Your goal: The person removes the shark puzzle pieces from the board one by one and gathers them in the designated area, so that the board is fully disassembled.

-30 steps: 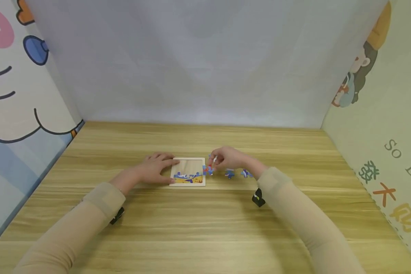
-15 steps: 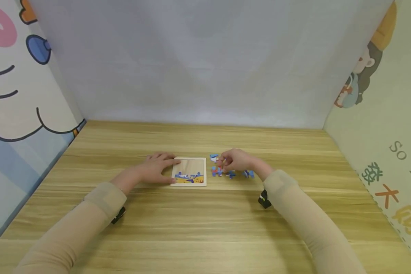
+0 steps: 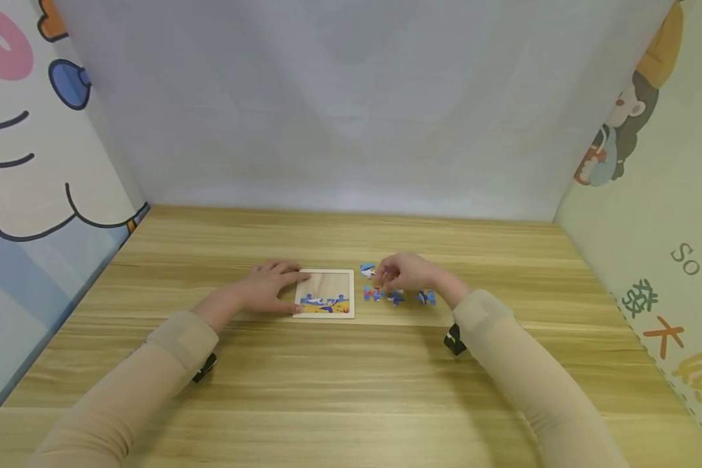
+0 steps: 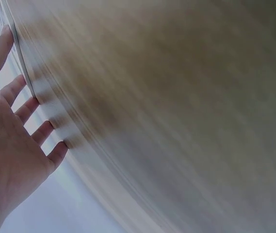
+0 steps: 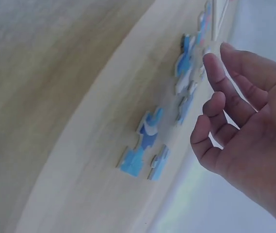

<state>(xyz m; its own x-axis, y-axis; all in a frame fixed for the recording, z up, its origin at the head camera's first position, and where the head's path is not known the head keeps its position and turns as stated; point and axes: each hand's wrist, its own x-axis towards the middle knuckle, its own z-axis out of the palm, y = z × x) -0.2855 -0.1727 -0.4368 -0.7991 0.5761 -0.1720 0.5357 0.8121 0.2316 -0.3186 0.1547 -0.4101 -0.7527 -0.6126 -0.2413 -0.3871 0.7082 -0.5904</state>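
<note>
My left hand [image 3: 266, 289] lies at the left side of a small wooden puzzle tray [image 3: 353, 296], its thumb and a finger touching the rim. Puzzle pieces fill the tray's near strip [image 3: 333, 305] in yellow, blue and white; bare wood shows above. To the right of the tray, my right hand [image 3: 409, 272] hovers over loose pieces, fingers loosely bent. In the right wrist view a gap shows between thumb and index fingertip, with nothing seen held. Near those fingertips lie a blue-and-white piece [image 3: 367, 270], a red-and-blue piece [image 3: 372, 294] and a dark-blue piece [image 3: 395, 299].
Farther right is another blue-and-white group of pieces [image 3: 426, 298], close to the right wrist. The wood-grain table [image 3: 327, 377] reaches a pale backdrop [image 3: 351, 130] behind, with printed panels on both sides. Both wrists carry small black devices.
My right hand has moved right, away from the tray's edge. The red-and-blue piece, beside the rim before, now lies farther right, apart from it. My left hand keeps its place.
</note>
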